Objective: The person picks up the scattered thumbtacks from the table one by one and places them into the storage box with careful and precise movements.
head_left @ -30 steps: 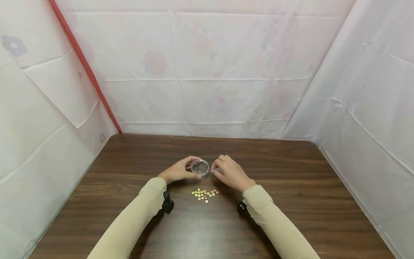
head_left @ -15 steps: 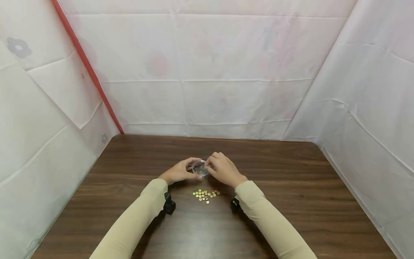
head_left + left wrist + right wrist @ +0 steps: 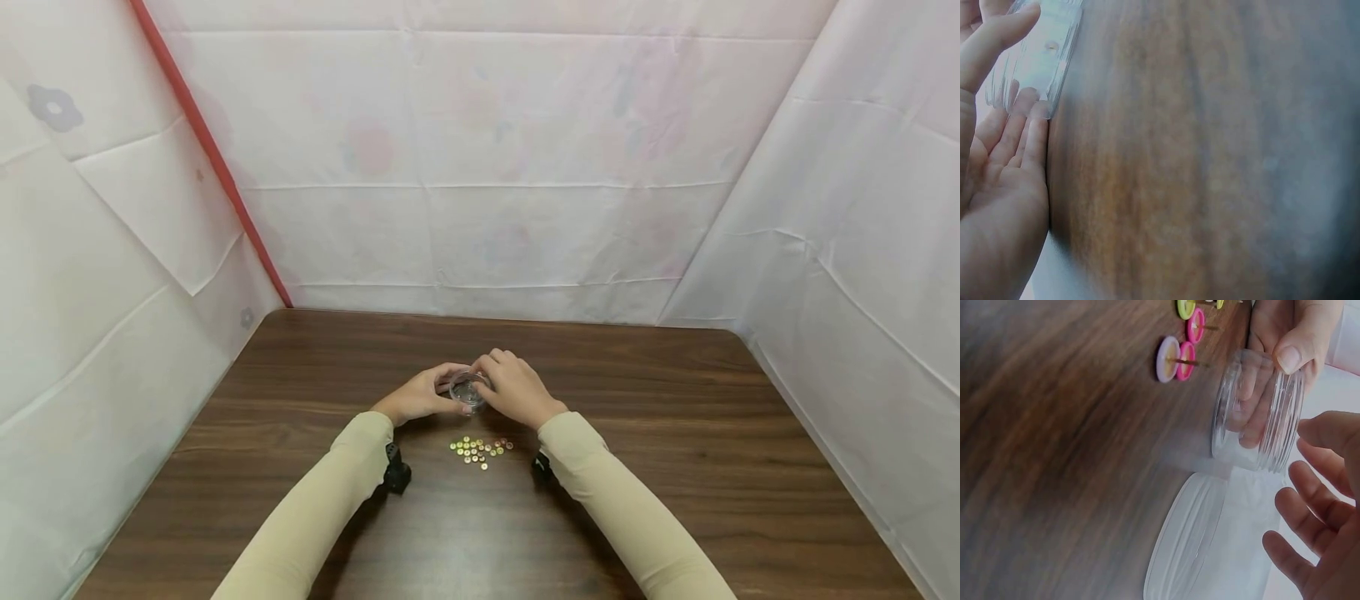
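Observation:
My left hand (image 3: 420,394) grips a small clear plastic jar (image 3: 1254,412) around its side, thumb near the threaded rim, fingers behind. The jar stands uncapped on the table. A tiny pale thing (image 3: 1052,45) shows through its wall in the left wrist view. My right hand (image 3: 517,392) reaches over the jar's mouth from the right, thumb and forefinger spread at the rim. Its other fingers (image 3: 1310,519) hang loosely bent, and nothing shows between them. Toward me lies a cluster of coloured thumbtacks (image 3: 474,450); in the right wrist view the nearest ones stand pin up.
Beside the jar, a clear round lid (image 3: 1185,531) lies on the table in the right wrist view; the right hand hides it in the head view. The brown wooden table (image 3: 300,350) meets pale curtains (image 3: 465,233) at the back and sides.
My right hand has moved left from beside the jar to over its mouth, and its thumb and forefinger have parted. The left hand keeps its grip on the jar. The thumbtack cluster looks unchanged.

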Demonstrator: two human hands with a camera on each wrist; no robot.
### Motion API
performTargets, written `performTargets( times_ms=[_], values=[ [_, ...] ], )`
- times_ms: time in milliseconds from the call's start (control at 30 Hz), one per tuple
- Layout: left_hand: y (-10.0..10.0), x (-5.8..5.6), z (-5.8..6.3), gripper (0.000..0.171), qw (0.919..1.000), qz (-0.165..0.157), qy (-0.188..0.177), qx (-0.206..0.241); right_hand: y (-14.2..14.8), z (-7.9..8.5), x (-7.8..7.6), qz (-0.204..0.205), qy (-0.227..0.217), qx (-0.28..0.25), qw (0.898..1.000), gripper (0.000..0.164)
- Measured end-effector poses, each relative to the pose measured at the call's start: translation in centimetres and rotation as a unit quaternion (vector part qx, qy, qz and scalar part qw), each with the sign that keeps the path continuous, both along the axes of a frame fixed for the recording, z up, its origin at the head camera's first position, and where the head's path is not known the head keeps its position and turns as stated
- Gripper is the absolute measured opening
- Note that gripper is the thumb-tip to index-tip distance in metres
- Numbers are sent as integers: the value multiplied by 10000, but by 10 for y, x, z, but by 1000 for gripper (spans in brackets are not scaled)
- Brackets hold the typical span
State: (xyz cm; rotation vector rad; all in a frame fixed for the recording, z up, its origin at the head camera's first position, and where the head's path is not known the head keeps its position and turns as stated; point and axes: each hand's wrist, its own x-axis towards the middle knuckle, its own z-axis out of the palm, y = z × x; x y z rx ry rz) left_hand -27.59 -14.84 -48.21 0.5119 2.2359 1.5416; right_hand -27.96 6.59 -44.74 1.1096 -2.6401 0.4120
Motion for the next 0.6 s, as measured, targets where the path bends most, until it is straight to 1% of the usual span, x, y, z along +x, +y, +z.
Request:
performTargets(
  times_ms=[67, 133, 300, 467, 600],
  values=[
    [0, -2, -6, 73, 10000, 63, 21, 24, 0, 0, 1, -31, -84, -67, 9999, 22],
    [0, -3, -8, 72, 9999, 123, 44, 31, 2, -1, 2, -84, -147, -100, 9998, 22],
    [0, -2, -8, 71, 9998, 151, 112, 77, 7, 0, 6, -108, -312, -187, 9993, 21],
    [0, -2, -8, 71, 9997, 159, 158, 67, 15, 2, 13, -54, -611, -248, 9978, 20],
    [0, -1, -8, 73, 9998, 172, 121, 75, 22, 1, 22, -2, -709, -98, 9974, 19]
  ],
)
